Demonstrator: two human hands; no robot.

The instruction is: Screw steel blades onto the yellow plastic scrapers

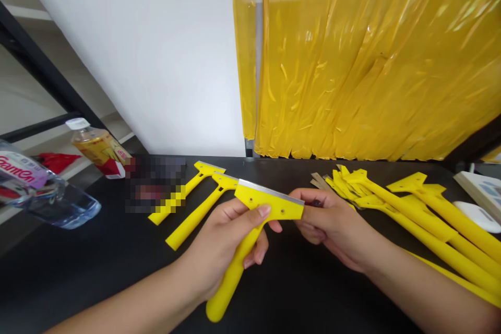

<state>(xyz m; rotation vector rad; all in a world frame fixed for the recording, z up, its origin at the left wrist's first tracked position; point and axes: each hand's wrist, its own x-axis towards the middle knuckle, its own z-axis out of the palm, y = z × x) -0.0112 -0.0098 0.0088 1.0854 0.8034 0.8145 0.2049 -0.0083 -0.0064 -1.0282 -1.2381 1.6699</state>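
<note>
- yellow scraper (270,203): in left hand, above table middle, long axis running from handle at near edge side up to steel-edged head, head twd far edge
- left hand (221,253): closed round scraper neck, thumb on head
- right hand (332,224): just R of head, curled on small dark item (315,202), unclear what
- loose scrapers (426,214): piled at R end of black table (86,276)

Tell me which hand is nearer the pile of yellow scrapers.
Right. The right hand is beside the pile of yellow scrapers; the left hand, gripping a scraper, is farther away.
</note>
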